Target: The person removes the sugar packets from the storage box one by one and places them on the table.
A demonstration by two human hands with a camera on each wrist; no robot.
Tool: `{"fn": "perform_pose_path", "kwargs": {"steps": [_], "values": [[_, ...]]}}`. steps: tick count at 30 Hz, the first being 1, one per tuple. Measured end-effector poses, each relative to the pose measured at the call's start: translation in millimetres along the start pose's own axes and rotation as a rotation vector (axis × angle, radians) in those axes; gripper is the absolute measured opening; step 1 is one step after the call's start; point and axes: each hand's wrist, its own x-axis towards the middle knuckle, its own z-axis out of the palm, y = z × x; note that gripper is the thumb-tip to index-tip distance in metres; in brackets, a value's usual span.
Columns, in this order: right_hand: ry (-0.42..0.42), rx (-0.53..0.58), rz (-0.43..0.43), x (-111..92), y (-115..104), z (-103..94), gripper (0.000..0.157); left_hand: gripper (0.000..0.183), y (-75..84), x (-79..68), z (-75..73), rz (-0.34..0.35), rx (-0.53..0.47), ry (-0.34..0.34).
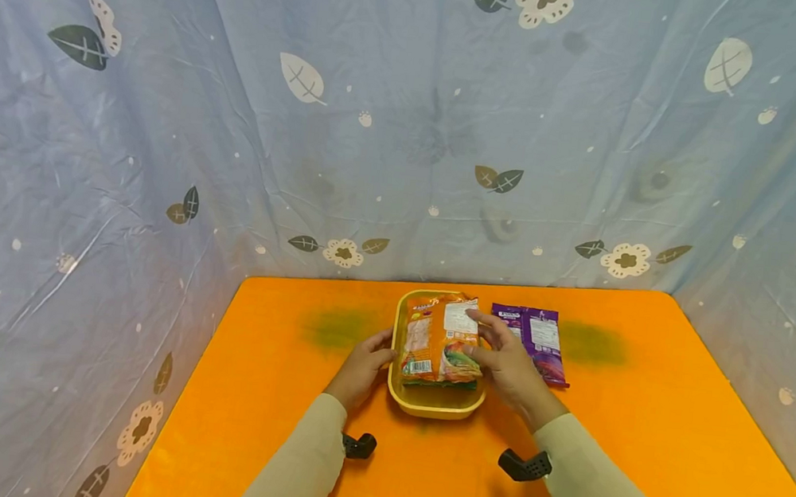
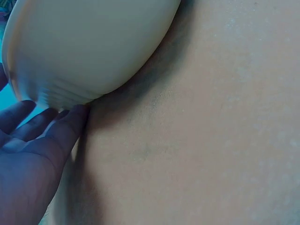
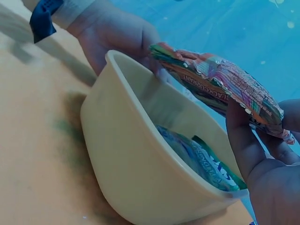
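My right hand (image 1: pixel 512 367) pinches an orange snack packet (image 1: pixel 459 342) by its right side, thumb and fingers on its edge. The packet is over the yellow plastic basin (image 1: pixel 434 412); in the right wrist view this packet (image 3: pixel 220 84) is tilted above the rim. Inside the basin lies a green packet (image 3: pixel 201 159), mostly covered by the orange one from above. Against the basin's left side rests my left hand (image 1: pixel 360 369), its fingers (image 2: pixel 70 124) touching the outer wall. Purple packets (image 1: pixel 540 342) lie on the table just right of the basin, partly behind my right hand.
An orange table cover (image 1: pixel 269 396) spreads beneath everything, with darker green patches beside the basin and the purple packets. Blue patterned curtains (image 1: pixel 417 122) stand behind the table and along both sides. Each wrist carries a black strap mount (image 1: pixel 524 465).
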Motion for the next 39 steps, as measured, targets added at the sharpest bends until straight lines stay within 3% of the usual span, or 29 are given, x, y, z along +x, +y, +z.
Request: {"fn": "perform_pose_path", "kwargs": {"steps": [20, 29, 39], "values": [[0.072, -0.031, -0.063, -9, -1, -30.9, 0.067, 0.062, -0.8, 1.4, -2.8, -0.013, 0.016, -0.004], [0.112, 0.087, -0.089, -14, 0, -50.9, 0.064, 0.061, -0.3, 1.4, -3.0, -0.018, 0.012, 0.008], [0.123, 0.125, -0.115, -23, -3, -72.3, 0.063, 0.061, -1.4, 2.5, -3.0, -0.019, 0.001, 0.011]]}}
